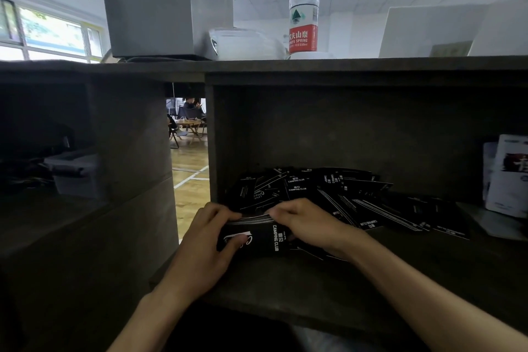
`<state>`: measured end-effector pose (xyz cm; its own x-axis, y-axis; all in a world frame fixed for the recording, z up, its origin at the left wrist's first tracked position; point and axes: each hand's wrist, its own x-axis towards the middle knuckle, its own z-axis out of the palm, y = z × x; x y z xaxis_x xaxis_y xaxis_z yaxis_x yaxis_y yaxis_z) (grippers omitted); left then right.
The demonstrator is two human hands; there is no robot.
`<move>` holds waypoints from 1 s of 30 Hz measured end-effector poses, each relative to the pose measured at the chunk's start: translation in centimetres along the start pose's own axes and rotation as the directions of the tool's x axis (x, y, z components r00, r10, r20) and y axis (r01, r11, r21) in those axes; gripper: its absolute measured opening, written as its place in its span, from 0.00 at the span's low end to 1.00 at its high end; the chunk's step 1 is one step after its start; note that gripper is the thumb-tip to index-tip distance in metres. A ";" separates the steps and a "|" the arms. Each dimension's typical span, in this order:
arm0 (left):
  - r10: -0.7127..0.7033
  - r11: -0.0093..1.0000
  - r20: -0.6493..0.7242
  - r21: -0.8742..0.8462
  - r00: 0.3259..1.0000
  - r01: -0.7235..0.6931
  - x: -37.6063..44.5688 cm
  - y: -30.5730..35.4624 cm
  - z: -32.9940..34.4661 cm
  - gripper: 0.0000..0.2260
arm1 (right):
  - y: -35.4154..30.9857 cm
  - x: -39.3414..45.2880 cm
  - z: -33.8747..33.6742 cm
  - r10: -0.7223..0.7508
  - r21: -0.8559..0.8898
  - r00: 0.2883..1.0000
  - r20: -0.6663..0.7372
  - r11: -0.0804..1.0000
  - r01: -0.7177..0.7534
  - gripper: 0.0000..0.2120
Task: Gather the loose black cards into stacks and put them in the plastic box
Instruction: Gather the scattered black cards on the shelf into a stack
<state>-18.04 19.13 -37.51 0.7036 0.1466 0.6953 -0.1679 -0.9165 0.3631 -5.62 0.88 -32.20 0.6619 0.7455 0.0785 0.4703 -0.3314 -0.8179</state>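
The top card of the stack (257, 237) held between the left hand (213, 240) and right hand (307, 227) reads "CAMPING CLUB". Loose cards (297, 184) just beyond the fingers repeat it. Far above them, the bottle's (303, 6) red label reads "SPRING" and "550ml".

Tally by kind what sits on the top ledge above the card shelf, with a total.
Clear plastic water bottle with red cap and label: 1
Tall grey box: 1
Clear plastic packet: 1
White boards leaning at the right: 2
Total: 5
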 end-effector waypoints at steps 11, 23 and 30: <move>0.010 0.996 0.037 0.086 0.999 -0.013 0.0 0.4 0.1 0.25 | -0.2 0.7 1.4 0.110 0.323 0.989 -0.098 0.944 -0.073 0.12; -0.008 0.999 0.057 0.046 0.998 0.005 -0.2 0.0 0.5 0.23 | 0.9 -0.3 -1.9 0.203 0.379 0.935 -0.290 0.922 -0.083 0.10; -0.077 0.995 -0.015 0.069 0.997 0.078 0.1 -0.5 0.7 0.16 | 3.5 -2.2 -6.0 0.212 0.437 0.896 -0.390 0.899 -0.023 0.09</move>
<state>-17.42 19.30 -38.05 0.7041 0.2226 0.6743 -0.0640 -0.9259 0.3724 -1.99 -5.37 -31.81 0.9205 0.3723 0.1187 0.1524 -0.0622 -0.9864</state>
